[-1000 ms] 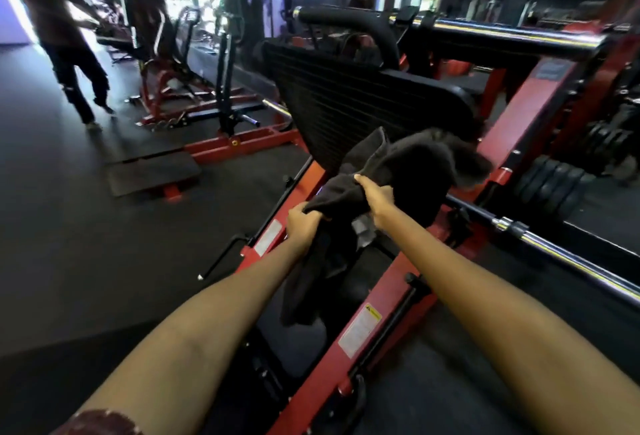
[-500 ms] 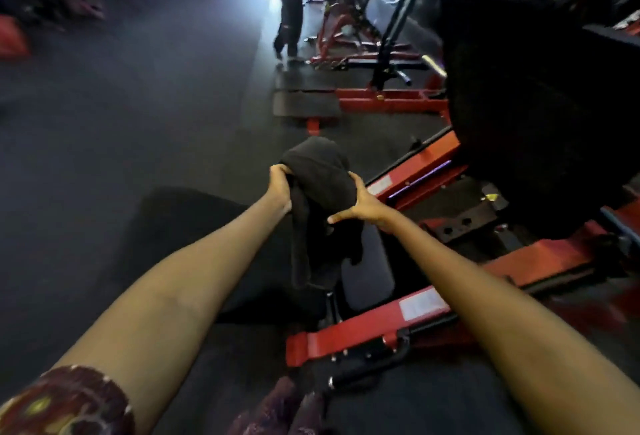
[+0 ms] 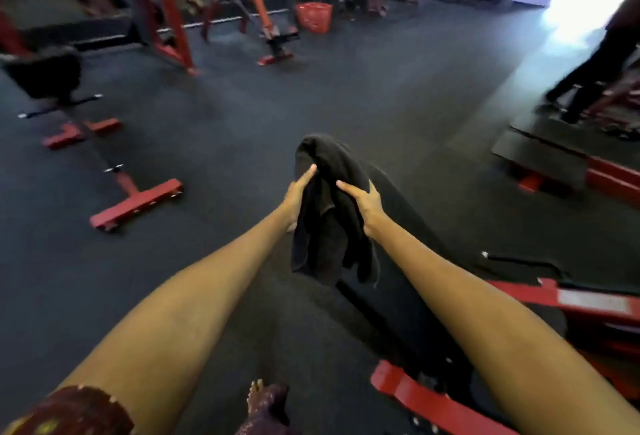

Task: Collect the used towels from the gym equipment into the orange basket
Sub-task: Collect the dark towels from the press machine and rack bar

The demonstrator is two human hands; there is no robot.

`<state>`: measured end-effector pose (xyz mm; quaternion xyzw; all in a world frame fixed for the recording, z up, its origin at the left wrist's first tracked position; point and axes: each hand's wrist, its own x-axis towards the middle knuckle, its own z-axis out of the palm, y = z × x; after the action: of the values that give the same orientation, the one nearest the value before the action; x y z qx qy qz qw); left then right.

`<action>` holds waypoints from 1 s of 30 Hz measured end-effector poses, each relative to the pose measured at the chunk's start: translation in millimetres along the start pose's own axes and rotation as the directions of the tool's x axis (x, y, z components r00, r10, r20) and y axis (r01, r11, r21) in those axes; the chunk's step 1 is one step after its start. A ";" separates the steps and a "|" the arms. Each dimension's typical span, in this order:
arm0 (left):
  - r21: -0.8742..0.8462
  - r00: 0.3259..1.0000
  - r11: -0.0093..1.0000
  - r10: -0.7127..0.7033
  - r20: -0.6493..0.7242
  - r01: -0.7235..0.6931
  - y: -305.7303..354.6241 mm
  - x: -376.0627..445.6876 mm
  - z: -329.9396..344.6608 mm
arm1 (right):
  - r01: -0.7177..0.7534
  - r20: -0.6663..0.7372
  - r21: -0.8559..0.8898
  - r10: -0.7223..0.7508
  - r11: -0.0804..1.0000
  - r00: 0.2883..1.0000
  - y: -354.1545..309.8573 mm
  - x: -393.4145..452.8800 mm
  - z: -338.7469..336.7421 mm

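She's on the carrying leg now: the dark towel [image 3: 329, 206] is off the machine and held up out in front of her, above the open middle of the gym floor [image 3: 381, 95]. Her left hand [image 3: 298, 197] presses it from one side with fingers [image 3: 308, 173] fairly straight along the cloth, while the right hand [image 3: 365, 202] has its fingers [image 3: 343, 186] curled over the bunched top; the loose ends hang down between her forearms. The orange basket [image 3: 314, 17] stands far off by the red racks at the back edge of the floor, well apart from her. I'd say the next move is simply to walk across, keeping the trailing ends clear of her feet, and drop it in. Half a second ago she faced the red leg-press frame; now she has turned away from it and the basket has come into sight
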<state>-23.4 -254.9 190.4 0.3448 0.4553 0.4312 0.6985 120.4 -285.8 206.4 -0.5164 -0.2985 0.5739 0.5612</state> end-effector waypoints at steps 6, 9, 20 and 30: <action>0.025 0.921 0.986 0.165 -0.354 -0.167 47.6 5.3 -141.1 | -0.068 0.197 -0.083 0.084 0.994 0.977 50.6 57.4 159.8; 0.042 0.838 0.973 0.217 -0.500 -0.227 77.8 13.7 -198.6 | -0.091 0.279 -0.101 0.116 0.991 0.953 71.7 80.8 233.0; -0.071 0.792 0.978 0.115 -0.599 -0.196 137.4 104.7 -295.8 | -0.143 0.275 -0.126 0.173 0.982 0.946 96.7 184.0 348.2; -0.078 0.830 0.989 0.063 -0.554 -0.127 205.5 267.7 -333.5 | -0.060 0.250 -0.260 0.127 0.964 0.960 70.3 356.3 409.0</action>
<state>-336.9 100.3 163.4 0.1893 0.5943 0.5707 0.5342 -224.5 137.0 167.8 -0.5153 -0.4156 0.6213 0.4192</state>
